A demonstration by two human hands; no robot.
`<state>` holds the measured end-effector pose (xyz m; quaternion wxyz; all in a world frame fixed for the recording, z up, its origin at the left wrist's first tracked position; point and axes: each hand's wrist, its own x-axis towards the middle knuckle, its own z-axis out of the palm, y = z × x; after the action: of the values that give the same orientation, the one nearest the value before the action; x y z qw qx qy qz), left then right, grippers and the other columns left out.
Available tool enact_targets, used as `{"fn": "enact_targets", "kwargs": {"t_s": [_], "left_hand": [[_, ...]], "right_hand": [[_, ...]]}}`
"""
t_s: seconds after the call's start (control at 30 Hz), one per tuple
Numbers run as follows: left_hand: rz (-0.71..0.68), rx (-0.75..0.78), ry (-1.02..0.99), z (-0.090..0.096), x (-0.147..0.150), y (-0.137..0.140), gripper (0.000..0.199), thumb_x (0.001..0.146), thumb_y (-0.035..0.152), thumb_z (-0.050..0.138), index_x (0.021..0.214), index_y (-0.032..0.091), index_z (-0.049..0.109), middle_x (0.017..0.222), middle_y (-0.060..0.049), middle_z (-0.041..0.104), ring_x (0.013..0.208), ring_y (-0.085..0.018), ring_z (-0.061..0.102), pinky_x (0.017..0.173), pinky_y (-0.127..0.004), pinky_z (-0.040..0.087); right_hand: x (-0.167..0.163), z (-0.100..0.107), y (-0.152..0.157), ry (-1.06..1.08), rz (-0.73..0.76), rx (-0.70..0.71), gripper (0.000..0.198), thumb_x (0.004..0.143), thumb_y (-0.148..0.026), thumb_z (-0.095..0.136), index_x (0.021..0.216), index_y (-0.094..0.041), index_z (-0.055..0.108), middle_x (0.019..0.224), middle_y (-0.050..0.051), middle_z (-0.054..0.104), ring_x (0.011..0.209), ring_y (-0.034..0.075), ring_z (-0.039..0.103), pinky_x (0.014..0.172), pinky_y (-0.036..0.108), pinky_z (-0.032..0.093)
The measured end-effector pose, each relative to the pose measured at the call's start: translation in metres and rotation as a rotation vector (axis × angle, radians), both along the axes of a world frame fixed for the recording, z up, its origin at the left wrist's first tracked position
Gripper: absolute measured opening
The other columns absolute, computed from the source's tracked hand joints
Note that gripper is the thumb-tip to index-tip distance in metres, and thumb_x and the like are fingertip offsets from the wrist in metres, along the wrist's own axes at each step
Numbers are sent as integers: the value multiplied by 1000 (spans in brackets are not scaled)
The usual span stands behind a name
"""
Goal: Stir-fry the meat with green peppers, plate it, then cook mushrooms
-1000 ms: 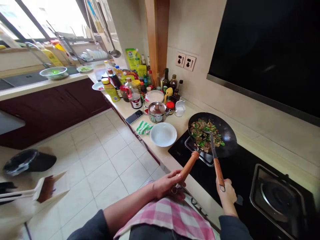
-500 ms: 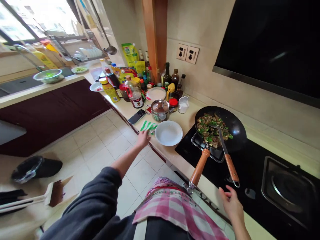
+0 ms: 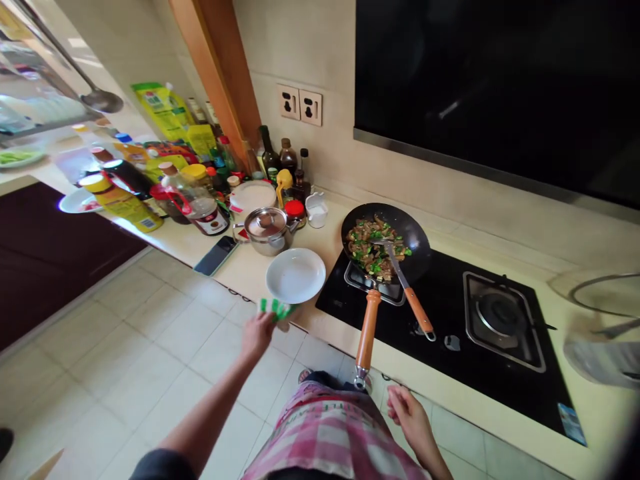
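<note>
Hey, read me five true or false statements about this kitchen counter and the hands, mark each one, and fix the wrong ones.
1. A metal spatula with a brown wooden handle rests in the round black wok. True.
2. The right hand grips that spatula. False: the hand is apart from it.
3. The left hand holds a green-and-white striped cloth. True.
4. The round white dish stands on the black glass hob. False: it stands on the cream counter, beside the hob.
5. A dark rectangular phone lies right of the lidded steel pot. False: it lies left of it.
</note>
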<state>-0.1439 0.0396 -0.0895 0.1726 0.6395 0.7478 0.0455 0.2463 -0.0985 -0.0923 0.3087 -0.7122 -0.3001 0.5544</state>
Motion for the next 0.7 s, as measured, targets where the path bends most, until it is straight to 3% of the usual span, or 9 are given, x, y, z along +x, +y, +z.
{"fn": "enact_targets", "kwargs": {"t_s": [0.1,0.17,0.23,0.37,0.47,0.6,0.7], "left_hand": [[-92,-4,-74,-9,67,-19,33,90,27,41,119,24,58,104,-7,61,94,-20,57,81,-30,39],[-129,-16,-116,-9,110,-23,37,91,28,38,124,25,55,102,-8,61,94,-22,57,80,-32,39],[-163,-34,-157,-7,144,-26,37,90,27,39,121,25,57,101,-9,61,95,-23,56,80,-34,38],[-232,-80,-247,-1,199,-37,29,86,24,44,103,26,67,98,-9,62,94,-25,56,83,-37,36],[-243,-108,-321,0,235,-45,25,84,23,44,89,23,69,95,-10,63,94,-25,55,86,-37,36],[-191,-109,-416,0,265,-47,19,82,23,48,86,22,67,92,-7,62,95,-23,55,89,-34,36],[-131,-84,-453,0,265,-50,18,80,22,48,84,21,66,92,-7,62,95,-23,56,88,-34,36]], "right_hand": [[-20,32,50,407,-87,-26,54,65,-63,67,97,-20,62,79,5,69,71,21,66,67,34,50],[-37,54,83,737,-58,-8,57,66,-61,68,104,-21,58,88,6,69,80,22,67,75,36,50],[-54,71,107,939,-17,-62,55,65,-60,70,102,-21,57,83,3,68,75,20,66,72,37,50],[-68,85,115,834,-126,-3,35,66,-45,75,72,-19,52,50,-8,53,44,8,51,52,23,45],[-57,90,101,708,-146,66,36,67,-44,73,63,-19,47,44,-9,47,39,6,43,45,20,40],[-31,91,89,674,-64,86,40,67,-53,70,65,-19,48,45,-7,48,42,9,47,47,22,42],[-9,78,91,709,66,98,47,70,-63,62,85,-18,57,59,-2,59,54,14,58,52,26,45]]}}
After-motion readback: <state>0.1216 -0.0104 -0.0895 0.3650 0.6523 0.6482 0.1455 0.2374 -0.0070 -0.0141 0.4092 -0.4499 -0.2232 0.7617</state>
